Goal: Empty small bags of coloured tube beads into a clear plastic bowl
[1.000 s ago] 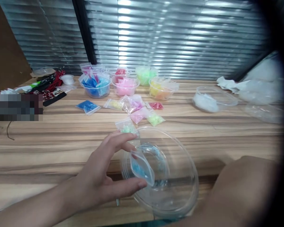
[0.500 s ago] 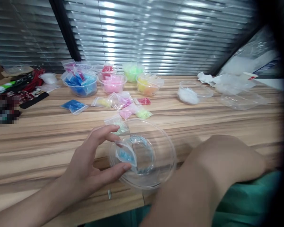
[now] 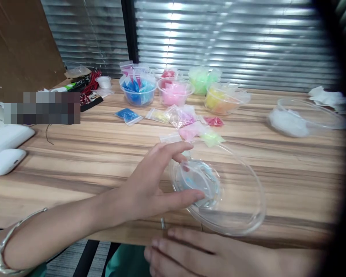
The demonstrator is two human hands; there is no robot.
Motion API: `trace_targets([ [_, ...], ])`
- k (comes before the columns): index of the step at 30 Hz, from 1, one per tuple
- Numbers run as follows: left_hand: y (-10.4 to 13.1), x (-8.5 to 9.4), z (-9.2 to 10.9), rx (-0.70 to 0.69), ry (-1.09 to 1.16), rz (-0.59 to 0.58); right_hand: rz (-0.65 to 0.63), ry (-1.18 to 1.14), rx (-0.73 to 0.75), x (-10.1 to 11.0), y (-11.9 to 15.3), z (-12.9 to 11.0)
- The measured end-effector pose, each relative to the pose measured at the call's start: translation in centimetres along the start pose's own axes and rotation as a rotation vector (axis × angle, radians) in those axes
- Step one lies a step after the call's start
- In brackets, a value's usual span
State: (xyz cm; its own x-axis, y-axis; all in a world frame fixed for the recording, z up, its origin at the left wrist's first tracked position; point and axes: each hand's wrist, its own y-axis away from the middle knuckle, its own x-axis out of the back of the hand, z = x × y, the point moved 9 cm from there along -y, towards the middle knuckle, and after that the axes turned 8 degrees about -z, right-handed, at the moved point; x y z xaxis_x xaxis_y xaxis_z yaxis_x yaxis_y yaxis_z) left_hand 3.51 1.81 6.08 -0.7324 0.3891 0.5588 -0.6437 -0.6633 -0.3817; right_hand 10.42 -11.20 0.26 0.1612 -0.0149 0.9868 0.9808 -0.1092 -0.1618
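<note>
The left forearm reaches in from the left of the large clear bowl (image 3: 242, 192), the left hand (image 3: 150, 184) arched sideways at its left rim. The right hand (image 3: 196, 250) is back-up on the bowl's near side, fingers together; I cannot tell whether they hold anything. The bowl shows bluish tints around its base. Over its left part, the left fingers and thumb, moderately spread, hold a small translucent bag (image 3: 198, 179), mouth gaping, blue bits inside. Beyond the bowl, rightward, a clear container (image 3: 314, 123) holds white material; leftward, a tub (image 3: 138, 99) holds blue packets, another (image 3: 175, 100) pink ones.
</note>
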Motion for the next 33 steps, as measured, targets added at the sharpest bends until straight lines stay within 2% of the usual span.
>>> trace_targets([
  [1,0.0,0.0,-0.1,0.008,0.002,-0.008,0.035,0.128,-0.030,1.4,-0.7,0.6],
  [3,0.1,0.0,-0.1,0.010,0.000,-0.012,0.000,0.263,-0.104,2.3,-1.7,1.4],
  [5,0.2,0.0,-0.2,0.008,-0.009,-0.008,-0.025,0.326,-0.133,2.1,-1.9,1.4],
  [8,0.2,0.1,-0.3,-0.005,-0.032,0.008,-0.018,0.387,-0.089,1.3,-1.5,0.4],
  [12,0.2,0.2,0.1,-0.053,-0.050,0.025,0.011,0.392,-0.079,0.7,-0.9,0.1],
  [16,0.3,0.1,0.0,-0.046,-0.017,0.027,0.039,0.427,-0.076,0.9,-0.9,0.1],
  [26,0.3,0.0,-0.6,-0.037,0.041,0.014,-0.009,0.434,0.046,0.9,-0.8,-0.4],
  [33,0.4,0.1,-0.6,-0.041,0.042,0.017,0.072,0.355,0.085,1.2,-0.4,-0.7],
])
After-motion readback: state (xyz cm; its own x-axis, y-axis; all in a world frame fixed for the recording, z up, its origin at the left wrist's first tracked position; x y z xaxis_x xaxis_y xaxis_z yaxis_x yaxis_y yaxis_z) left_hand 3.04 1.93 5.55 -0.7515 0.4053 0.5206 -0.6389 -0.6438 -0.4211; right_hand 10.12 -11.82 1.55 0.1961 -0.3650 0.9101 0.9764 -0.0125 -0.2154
